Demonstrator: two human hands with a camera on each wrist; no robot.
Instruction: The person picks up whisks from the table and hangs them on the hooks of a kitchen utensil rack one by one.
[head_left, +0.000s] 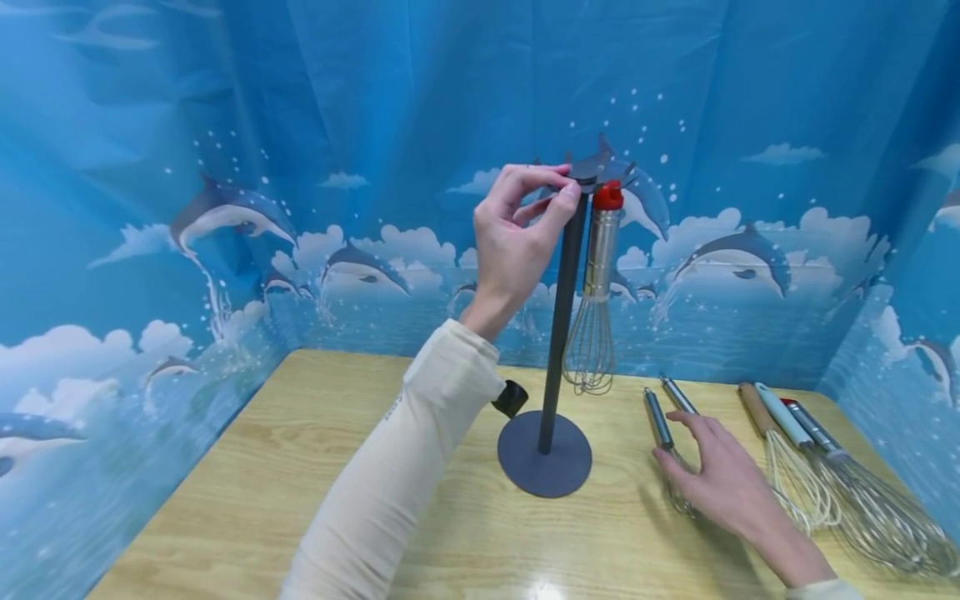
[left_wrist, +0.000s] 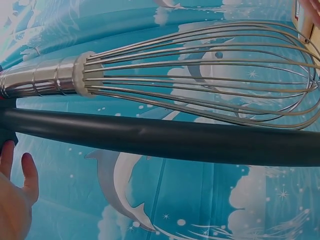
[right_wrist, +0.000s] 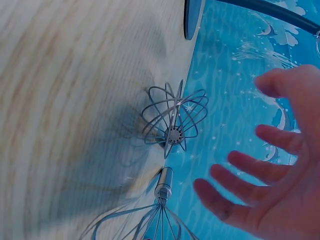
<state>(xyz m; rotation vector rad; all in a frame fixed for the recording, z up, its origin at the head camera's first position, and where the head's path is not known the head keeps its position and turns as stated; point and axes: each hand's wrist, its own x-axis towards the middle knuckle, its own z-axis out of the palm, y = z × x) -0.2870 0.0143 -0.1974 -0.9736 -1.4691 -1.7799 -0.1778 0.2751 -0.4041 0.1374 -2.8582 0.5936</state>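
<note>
A dark metal stand [head_left: 561, 333] with a round base and a hooked top stands on the table. My left hand [head_left: 521, 225] pinches the stand's top between thumb and fingers. From a hook beside that hand hangs a steel whisk [head_left: 600, 258] with a red cap, its wires downward; the left wrist view shows the whisk [left_wrist: 195, 75] alongside the pole [left_wrist: 150, 135]. My right hand [head_left: 727, 483], fingers spread and holding nothing, hovers close above a small steel whisk [head_left: 657, 421], whose wire end it partly hides. Another small whisk [head_left: 678, 393] lies just behind, mostly covered by the hand.
To the right lie a whisk with a brown handle [head_left: 753, 407], one with a light blue handle [head_left: 783, 414], and a large red-capped steel whisk [head_left: 885, 508]. A dolphin-print curtain [head_left: 420, 100] hangs behind the wooden table [head_left: 300, 467].
</note>
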